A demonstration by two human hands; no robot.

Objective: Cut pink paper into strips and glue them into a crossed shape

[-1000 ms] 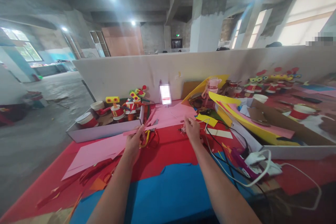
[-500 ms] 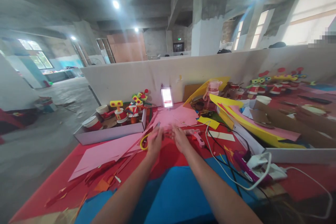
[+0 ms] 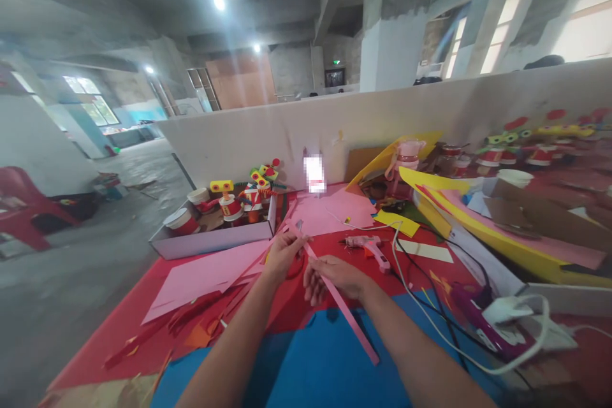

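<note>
A narrow pink paper strip [image 3: 347, 315] slants between my hands, its near end hanging over the blue sheet [image 3: 306, 357]. My left hand [image 3: 284, 255] pinches it close to its far end. Just below, my right hand [image 3: 335, 277] is closed on the same strip, fingers curled under. Behind my left hand a bit of yellow scissors handle [image 3: 266, 257] shows; most of the scissors is hidden. To the right of my hands a pink hot glue gun [image 3: 370, 248] lies on the red tabletop [image 3: 329, 243].
Pink sheets [image 3: 205, 274] lie at left, below a box [image 3: 215, 239] of paper-cup figures. A lit phone [image 3: 314, 173] stands by the white partition [image 3: 248, 140]. White cable [image 3: 406, 306] and a purple power strip [image 3: 482, 325] are at right, near a box of coloured card [image 3: 516, 229].
A pink strip now stretches between both hands, nearer me. My right hand has come back and turned inward, its fingers curling. The view has swung slightly left.
</note>
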